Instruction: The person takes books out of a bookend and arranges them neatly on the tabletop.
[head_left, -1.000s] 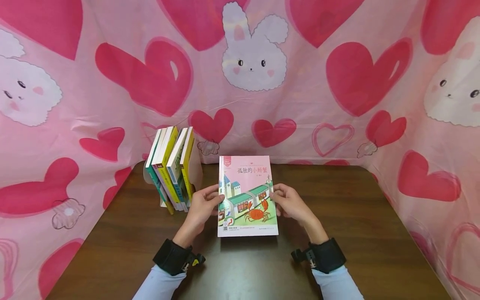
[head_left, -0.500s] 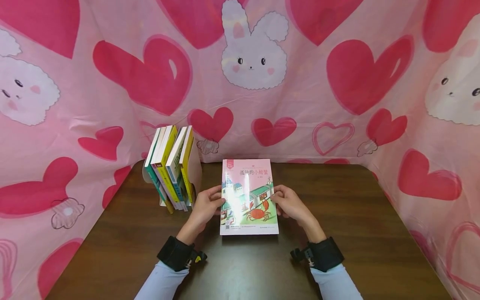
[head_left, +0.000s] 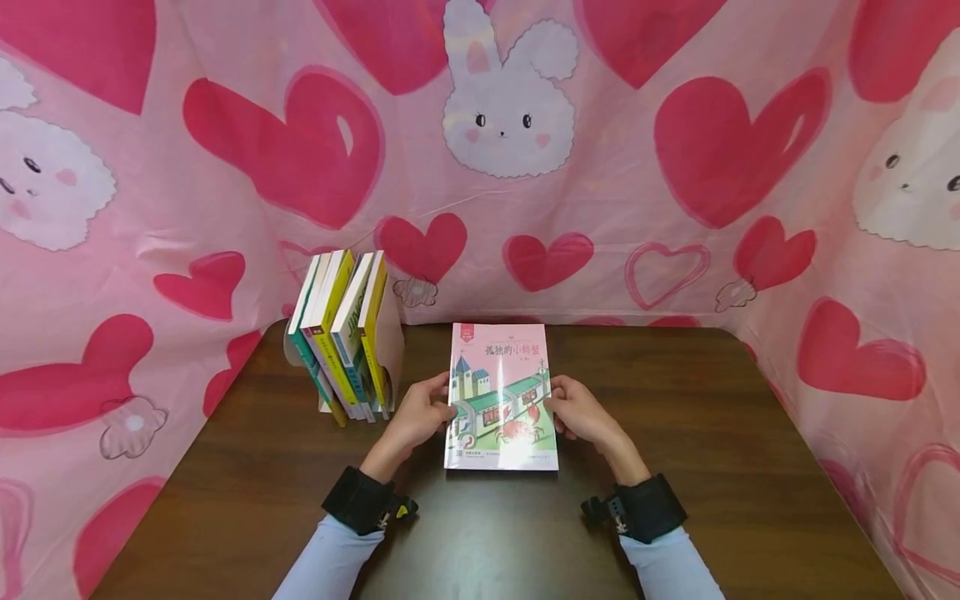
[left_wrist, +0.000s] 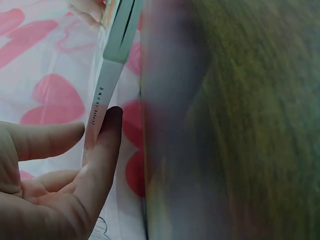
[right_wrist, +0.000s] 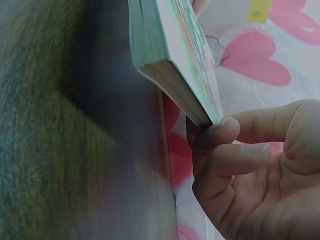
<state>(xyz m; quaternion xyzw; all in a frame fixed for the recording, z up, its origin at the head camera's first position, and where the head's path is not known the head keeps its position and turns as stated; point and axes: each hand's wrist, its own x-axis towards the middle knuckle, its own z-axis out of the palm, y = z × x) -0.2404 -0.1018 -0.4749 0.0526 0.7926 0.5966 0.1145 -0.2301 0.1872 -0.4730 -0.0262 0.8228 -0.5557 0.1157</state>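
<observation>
A picture book [head_left: 501,392] with a pink cover, a green train and a red crab faces up in front of me, its title at the far end. My left hand [head_left: 412,417] pinches its left side, thumb on the cover. The right hand [head_left: 583,412] pinches the opposite side. In the left wrist view the book's white spine [left_wrist: 100,95] runs between thumb and fingers. From the right wrist view, the page edges [right_wrist: 175,90] show, with thumb and curled fingers at the far part. A gap separates the book from the table in both wrist views.
Several books [head_left: 341,342] with green, yellow and white covers stand upright, leaning a little, in a pale holder [head_left: 392,333] on the left of the dark wooden table [head_left: 675,433]. A pink curtain [head_left: 615,192] with hearts and rabbits hangs behind and on both sides.
The book has shifted slightly to the right and lies flatter, its far edge lower in view. My left hand has moved right with it; the right hand has barely moved.
</observation>
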